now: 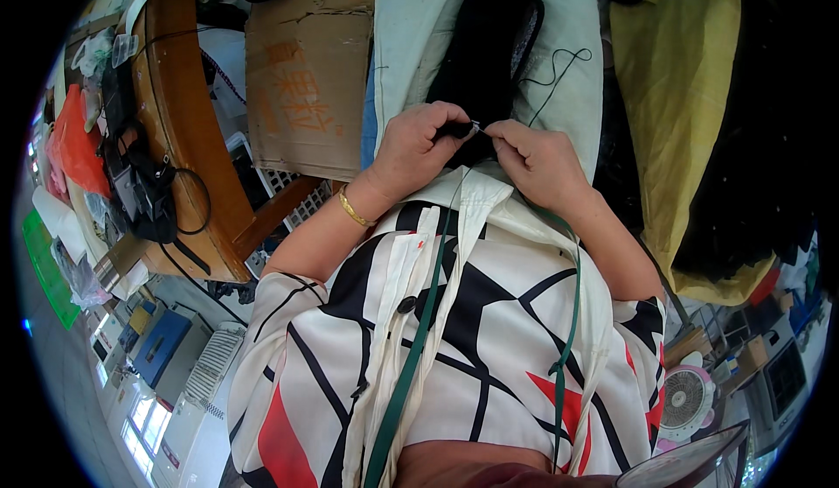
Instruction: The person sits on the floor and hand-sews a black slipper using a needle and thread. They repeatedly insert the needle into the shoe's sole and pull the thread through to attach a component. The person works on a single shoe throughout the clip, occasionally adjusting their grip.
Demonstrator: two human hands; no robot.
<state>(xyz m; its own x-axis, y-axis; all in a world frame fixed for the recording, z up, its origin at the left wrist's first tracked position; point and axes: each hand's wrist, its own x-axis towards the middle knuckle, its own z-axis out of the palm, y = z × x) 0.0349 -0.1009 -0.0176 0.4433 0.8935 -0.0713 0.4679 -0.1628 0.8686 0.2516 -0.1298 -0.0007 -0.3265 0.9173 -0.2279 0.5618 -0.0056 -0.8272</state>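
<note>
A long black fabric piece, shaped like a soft shoe with a speckled grey lining along its right edge, lies in my lap over pale cloth. At its near end, the fingers of my left hand are closed on a bit of black fabric. A tiny shiny bit shows between my two hands. My right hand is in a pinch just right of it; what it holds is too small to make out. From near this hand a thin black thread loops up across the pale cloth.
A cardboard box stands left of my lap, beside a wooden table with a black bag and a red plastic bag. To the right hangs a yellow sack with black material. A pink-and-white fan stands lower right.
</note>
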